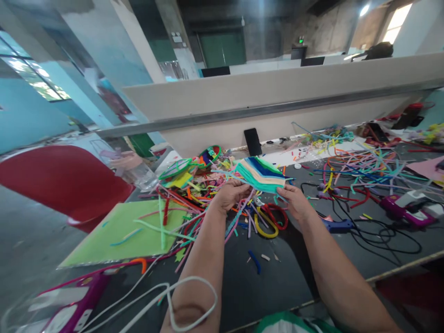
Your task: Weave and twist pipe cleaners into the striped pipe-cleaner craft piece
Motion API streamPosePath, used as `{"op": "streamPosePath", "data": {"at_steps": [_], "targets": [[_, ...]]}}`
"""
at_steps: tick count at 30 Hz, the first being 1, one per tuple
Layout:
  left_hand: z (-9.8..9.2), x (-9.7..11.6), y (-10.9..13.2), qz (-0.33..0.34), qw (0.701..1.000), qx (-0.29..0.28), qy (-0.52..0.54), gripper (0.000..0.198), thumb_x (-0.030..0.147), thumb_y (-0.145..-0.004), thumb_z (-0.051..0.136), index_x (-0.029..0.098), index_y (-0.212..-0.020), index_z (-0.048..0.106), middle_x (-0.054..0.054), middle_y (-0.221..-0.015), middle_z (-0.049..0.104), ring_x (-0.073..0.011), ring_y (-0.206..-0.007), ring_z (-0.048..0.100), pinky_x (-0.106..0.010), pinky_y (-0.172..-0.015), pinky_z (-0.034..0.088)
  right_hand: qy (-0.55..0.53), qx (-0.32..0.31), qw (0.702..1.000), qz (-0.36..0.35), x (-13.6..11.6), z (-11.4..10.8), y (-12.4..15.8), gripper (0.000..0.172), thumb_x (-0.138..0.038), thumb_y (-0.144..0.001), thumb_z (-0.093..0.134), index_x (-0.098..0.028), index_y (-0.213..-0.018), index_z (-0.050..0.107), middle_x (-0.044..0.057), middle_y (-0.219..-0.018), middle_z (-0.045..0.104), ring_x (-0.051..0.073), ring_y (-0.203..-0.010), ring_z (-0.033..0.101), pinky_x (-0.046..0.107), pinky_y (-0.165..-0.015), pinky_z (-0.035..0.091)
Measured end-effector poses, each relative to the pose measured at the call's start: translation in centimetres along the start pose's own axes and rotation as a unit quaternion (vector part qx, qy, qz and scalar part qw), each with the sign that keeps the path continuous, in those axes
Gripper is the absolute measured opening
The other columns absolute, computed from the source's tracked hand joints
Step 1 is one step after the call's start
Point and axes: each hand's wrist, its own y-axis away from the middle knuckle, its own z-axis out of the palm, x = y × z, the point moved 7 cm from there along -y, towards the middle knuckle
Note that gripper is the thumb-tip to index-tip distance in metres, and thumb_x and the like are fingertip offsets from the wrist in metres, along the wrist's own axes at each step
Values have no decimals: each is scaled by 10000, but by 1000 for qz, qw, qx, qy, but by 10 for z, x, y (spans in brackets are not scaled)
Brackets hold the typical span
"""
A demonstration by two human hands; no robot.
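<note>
Between my two hands, raised over the table, is a striped pipe-cleaner panel [263, 173] with green, dark blue, white, cream and teal bands. My left hand [233, 195] pinches its lower left edge. The lower right corner is gripped by the thumb and fingers of my right hand [294, 199]. Thin loose strands stick out from the panel's left side. Just below it lie a yellow loop [266, 223] and a red loop [279, 216], which look like scissors handles. A heap of coloured pipe cleaners [197, 194] spreads behind and beside my left hand.
A light green sheet [128, 231] lies left, near a clear bottle [137, 171] and a red chair [65, 185]. A phone [253, 141] leans on the divider [270, 88]. Purple glue-gun-like tools [411, 208] and black cable [381, 236] lie right. White cable [192, 280] crosses my left forearm.
</note>
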Motion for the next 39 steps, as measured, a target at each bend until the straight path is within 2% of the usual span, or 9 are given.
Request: {"op": "streamPosePath", "data": {"at_steps": [7,14,19,22,25,29,34,36,39], "targets": [[5,-4,-2,0,999,38,7,307,201,-554,839,65,-798,711,-94,-704,706,-180,-613,662,-319,-667,556,-2,11,1000,-12,0,3,2,266,-341,-556,814,-218,-780,739,28,-844,732,176,-790,638,281,-703,477],[8,-6,-3,-11,997,65,27,322,179,-493,857,69,-746,691,-67,-631,681,-161,-542,631,-288,-576,543,-26,9,999,30,7,3,3,269,-321,-565,802,-198,-796,738,30,-800,726,141,-681,621,251,-644,482],[11,-7,-2,-16,999,42,25,296,200,-541,845,61,-748,686,-87,-668,692,-184,-600,659,-332,-667,554,-34,36,999,12,4,-3,2,241,-317,-572,793,-199,-774,732,27,-782,714,145,-680,608,235,-595,462],[6,-6,0,-19,998,26,51,330,275,-595,827,87,-823,679,-104,-746,710,-214,-694,687,-350,-701,555,-35,43,998,0,5,-8,-2,234,-317,-598,777,-189,-787,726,26,-805,711,130,-673,590,218,-572,431],[-7,-6,-1,-23,995,43,83,361,365,-644,794,118,-869,657,-93,-747,707,-199,-684,687,-322,-652,555,-34,24,999,14,9,-6,-3,236,-325,-614,769,-186,-800,726,26,-816,715,127,-658,584,231,-577,418],[-16,-10,-5,-15,990,96,98,266,254,-648,796,115,-811,637,-64,-703,696,-162,-594,656,-284,-595,547,-48,0,999,11,5,-2,0,252,-352,-608,781,-207,-807,725,24,-849,720,160,-725,611,272,-645,449],[8,-20,-11,1,969,148,197,127,191,-728,727,140,-742,612,0,-588,633,-105,-522,592,-220,-561,514,-163,-10,985,-52,-9,1,5,315,-549,-708,662,-245,-777,700,42,-882,708,230,-872,627,397,-782,495],[26,-24,-12,10,958,152,243,101,201,-758,703,150,-767,617,5,-618,638,-90,-526,582,-203,-561,510,-170,-12,982,-85,-9,6,5,249,-457,-660,736,-262,-809,696,15,-869,703,208,-853,628,391,-811,489],[56,-30,-12,17,945,128,300,59,186,-786,672,152,-797,625,-1,-691,663,-80,-548,586,-193,-577,518,-103,1,986,-131,-5,14,3,257,-331,-583,807,-246,-799,695,10,-798,698,198,-816,634,366,-809,482]]}}
